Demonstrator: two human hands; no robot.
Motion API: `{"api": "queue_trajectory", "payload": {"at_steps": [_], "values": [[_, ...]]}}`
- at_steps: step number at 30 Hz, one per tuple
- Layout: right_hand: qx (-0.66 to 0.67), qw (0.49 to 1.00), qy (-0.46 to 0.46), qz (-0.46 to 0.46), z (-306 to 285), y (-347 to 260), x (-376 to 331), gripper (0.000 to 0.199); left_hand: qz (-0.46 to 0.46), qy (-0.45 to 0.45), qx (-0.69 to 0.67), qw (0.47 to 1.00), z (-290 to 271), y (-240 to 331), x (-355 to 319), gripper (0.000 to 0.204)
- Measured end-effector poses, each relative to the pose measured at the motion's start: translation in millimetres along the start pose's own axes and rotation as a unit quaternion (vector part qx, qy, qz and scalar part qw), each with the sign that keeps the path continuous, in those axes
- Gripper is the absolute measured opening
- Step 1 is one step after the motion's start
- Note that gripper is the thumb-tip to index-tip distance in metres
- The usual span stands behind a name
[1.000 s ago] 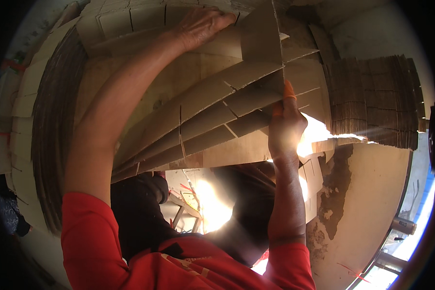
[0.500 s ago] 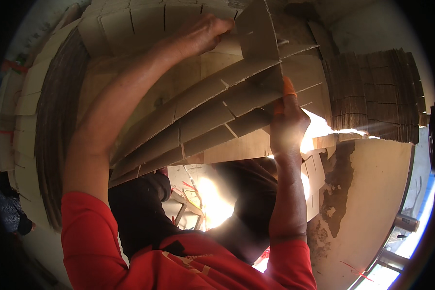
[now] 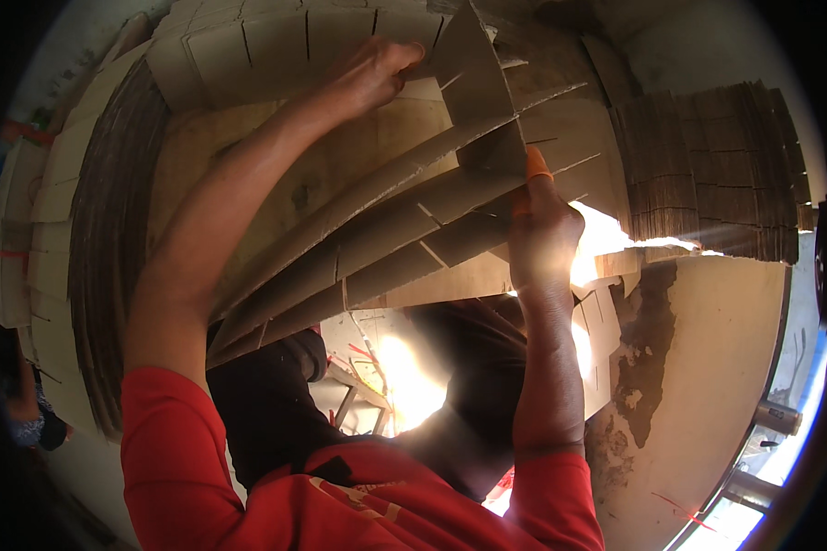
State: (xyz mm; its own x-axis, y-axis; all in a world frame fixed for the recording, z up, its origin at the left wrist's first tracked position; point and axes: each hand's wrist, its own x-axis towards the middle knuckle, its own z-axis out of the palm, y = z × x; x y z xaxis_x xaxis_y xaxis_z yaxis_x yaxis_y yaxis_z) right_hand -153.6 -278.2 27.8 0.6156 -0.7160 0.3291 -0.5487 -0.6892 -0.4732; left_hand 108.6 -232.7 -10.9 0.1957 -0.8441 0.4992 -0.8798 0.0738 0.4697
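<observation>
Holding: our right hand (image 3: 546, 225), right of centre, closed on slotted cardboard strips (image 3: 386, 220) that fan across mid-frame, crossed by a cardboard panel (image 3: 476, 83) at upper centre. Our left hand (image 3: 372, 81), upper centre, curls near the panel; we cannot tell whether it grips. Stacked cardboard sheets (image 3: 708, 174): upper right.

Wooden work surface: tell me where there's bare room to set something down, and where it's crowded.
Bare wood shows between the left forearm and the slotted strips, and between that forearm and the left cardboard stack. It is crowded at right, by the right hand and right cardboard stack, and along the far cardboard row.
</observation>
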Motion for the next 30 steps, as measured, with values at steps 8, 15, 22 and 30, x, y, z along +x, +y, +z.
{"api": "queue_trajectory", "payload": {"at_steps": [8,15,22,30], "values": [[-0.001,1.000,0.016,-0.023,-1,-2,0,0.045,-0.026,-0.038,-0.048,0.998,-2,-4,0,0.019],[0.013,0.998,0.004,-0.069,-2,-1,1,0.044,0.007,-0.056,-0.026,0.998,-7,2,2,0.020],[-0.099,0.980,-0.150,-0.087,13,8,9,0.025,-0.052,-0.110,-0.055,0.991,-5,18,-4,0.020],[-0.077,0.985,-0.070,-0.138,-1,34,2,0.017,-0.133,-0.182,0.063,0.972,-73,80,-28,0.034]]}}
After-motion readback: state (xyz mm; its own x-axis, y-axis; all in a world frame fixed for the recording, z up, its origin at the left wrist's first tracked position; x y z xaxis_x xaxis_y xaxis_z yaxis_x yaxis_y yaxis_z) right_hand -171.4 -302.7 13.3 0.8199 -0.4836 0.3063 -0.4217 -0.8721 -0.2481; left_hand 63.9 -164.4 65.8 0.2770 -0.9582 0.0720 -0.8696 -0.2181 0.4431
